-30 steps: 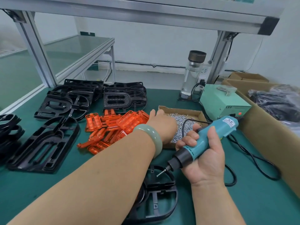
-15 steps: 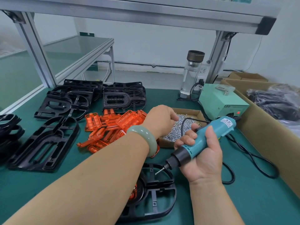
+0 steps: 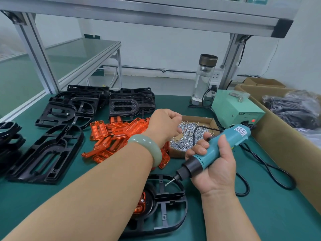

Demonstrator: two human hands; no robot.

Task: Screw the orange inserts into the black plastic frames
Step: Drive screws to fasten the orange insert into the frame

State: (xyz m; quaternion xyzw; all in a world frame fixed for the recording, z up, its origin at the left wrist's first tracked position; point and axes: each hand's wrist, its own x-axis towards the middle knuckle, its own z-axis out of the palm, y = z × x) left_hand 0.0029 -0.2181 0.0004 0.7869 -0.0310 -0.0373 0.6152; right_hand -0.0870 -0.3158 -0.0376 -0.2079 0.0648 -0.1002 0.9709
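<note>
fingers (image 3: 173, 117) of the left hand (image 3: 163, 126) curl over the cardboard screw box (image 3: 206, 120), hold unclear; the right hand (image 3: 213, 167) grips the teal electric screwdriver (image 3: 231, 138) above the black plastic frame (image 3: 170, 214) at the counter's (image 3: 260, 206) front edge.

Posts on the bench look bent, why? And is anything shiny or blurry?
Head view: the wide lens tilts and bows the posts and beam; head view: soft even light, faint shadows, glints on the inserts and bottle, nothing badly blurred.

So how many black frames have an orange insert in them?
1: the black frame nearest the person, with the orange insert at its left end. The stacked frames behind may hide more.
</note>
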